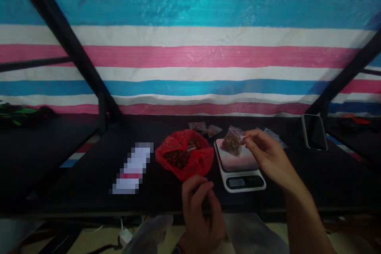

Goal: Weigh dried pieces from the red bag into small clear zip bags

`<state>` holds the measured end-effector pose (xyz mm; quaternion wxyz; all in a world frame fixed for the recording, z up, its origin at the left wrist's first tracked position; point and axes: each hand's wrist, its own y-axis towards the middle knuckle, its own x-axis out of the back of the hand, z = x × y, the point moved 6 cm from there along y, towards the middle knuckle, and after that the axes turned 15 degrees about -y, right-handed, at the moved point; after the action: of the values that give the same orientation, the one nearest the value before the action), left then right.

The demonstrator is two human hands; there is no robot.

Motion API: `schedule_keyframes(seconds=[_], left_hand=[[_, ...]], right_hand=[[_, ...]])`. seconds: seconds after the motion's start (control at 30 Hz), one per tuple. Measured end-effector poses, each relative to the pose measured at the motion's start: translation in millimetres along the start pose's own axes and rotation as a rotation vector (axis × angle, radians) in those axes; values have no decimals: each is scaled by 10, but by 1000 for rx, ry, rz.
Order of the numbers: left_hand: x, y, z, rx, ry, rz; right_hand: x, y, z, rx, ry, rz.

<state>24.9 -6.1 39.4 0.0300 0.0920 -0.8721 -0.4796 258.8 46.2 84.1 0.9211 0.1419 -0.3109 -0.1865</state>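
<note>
Clear small bag (232, 141) pinched by the right hand (268, 158) fingers, hanging left of them over the scale (238, 163).
Curled left hand (201, 210), hold unclear; red bag (184, 156) just beyond its fingers.

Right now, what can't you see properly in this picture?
Head view only:
- Scale display: too small and dim to read.
- White packet: blurred into blocks, label unreadable.
- Left hand: curled fingers hide whether it holds anything.
- Small bag pinched by the right hand: brown bits inside too small to name; from this angle, unclear whether it touches the scale.
</note>
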Motion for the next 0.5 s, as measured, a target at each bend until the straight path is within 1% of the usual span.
schedule_keyframes(seconds=[0.03, 0.1, 0.17, 0.23, 0.27, 0.33, 0.43, 0.5], left_hand=[[40, 18, 87, 107, -5, -40], [96, 31, 297, 394, -91, -108], [85, 5, 495, 710, -281, -132], [28, -40, 624, 975, -488, -131], [6, -58, 660, 1062, -565, -136], [-21, -96, 709, 1169, -656, -155], [-52, -207, 764, 1295, -702, -188], [-65, -292, 789, 1374, -711, -211]], right_hand=[[-33, 11, 146, 27, -9, 27], [-162, 44, 419, 83, -25, 116], [-362, 90, 633, 124, -45, 243], [-603, 145, 768, 150, -81, 381], [-724, 174, 806, 158, -96, 437], [-951, 237, 832, 164, -100, 496], [-1253, 295, 772, 157, -109, 510], [-1422, 286, 701, 152, -156, 533]])
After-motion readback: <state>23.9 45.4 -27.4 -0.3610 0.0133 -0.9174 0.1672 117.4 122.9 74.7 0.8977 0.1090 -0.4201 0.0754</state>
